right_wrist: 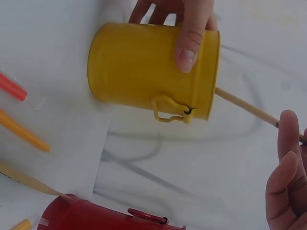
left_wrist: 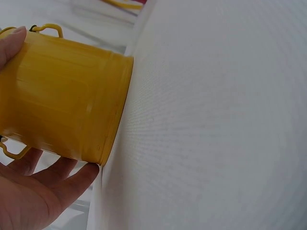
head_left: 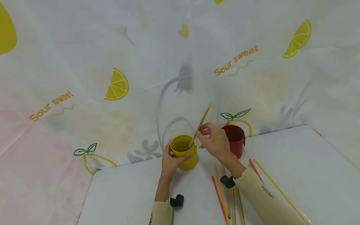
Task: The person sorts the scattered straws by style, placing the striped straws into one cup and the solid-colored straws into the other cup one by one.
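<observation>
My left hand holds a small yellow bucket by its side, with the thumb across the front near the rim. The bucket stands upright on the table, and its looped side handle shows in the right wrist view. Between the fingertips of my right hand is a thin light-brown wooden stick with dark markings. It slants, its lower end inside the mouth of the yellow bucket. Just right of that hand stands a red bucket, partly hidden by the wrist.
Several red, orange and wooden sticks lie at the table's front middle, partly under the right forearm. A longer yellow-orange stick lies to their right. Behind the white table hangs a lemon-printed cloth.
</observation>
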Tool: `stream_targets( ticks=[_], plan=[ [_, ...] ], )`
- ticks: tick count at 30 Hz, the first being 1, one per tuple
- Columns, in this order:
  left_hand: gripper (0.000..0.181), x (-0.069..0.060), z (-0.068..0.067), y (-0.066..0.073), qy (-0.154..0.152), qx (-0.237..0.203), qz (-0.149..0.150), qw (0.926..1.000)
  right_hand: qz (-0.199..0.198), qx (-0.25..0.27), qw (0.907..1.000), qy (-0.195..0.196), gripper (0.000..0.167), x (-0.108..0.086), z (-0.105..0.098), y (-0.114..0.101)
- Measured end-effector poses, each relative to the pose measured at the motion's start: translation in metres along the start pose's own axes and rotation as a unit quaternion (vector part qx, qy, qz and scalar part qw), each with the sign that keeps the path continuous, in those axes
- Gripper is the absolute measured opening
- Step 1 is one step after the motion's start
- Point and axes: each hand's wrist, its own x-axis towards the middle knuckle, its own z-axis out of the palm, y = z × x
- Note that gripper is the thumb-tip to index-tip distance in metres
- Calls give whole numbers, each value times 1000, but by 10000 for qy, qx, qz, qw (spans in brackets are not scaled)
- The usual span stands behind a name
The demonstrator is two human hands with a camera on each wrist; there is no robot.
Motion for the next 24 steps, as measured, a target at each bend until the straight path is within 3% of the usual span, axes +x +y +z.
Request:
stream_targets(
  ticks=[12,19,22,24],
  plan=[
    [87,0,1,-3,67,-49,52,10000,140,-347,9976,-583,13,-9,14,13],
    [90,14,4,-36,196,-206,-42,9996,233,-556,9939,-924,18,-13,19,19],
    [90,14,4,-37,278,-178,7,9995,258,-681,9917,-1060,18,-14,20,20],
    [91,12,3,-31,236,-115,9,9997,289,-734,9905,-1127,20,-14,20,20]
  ],
)
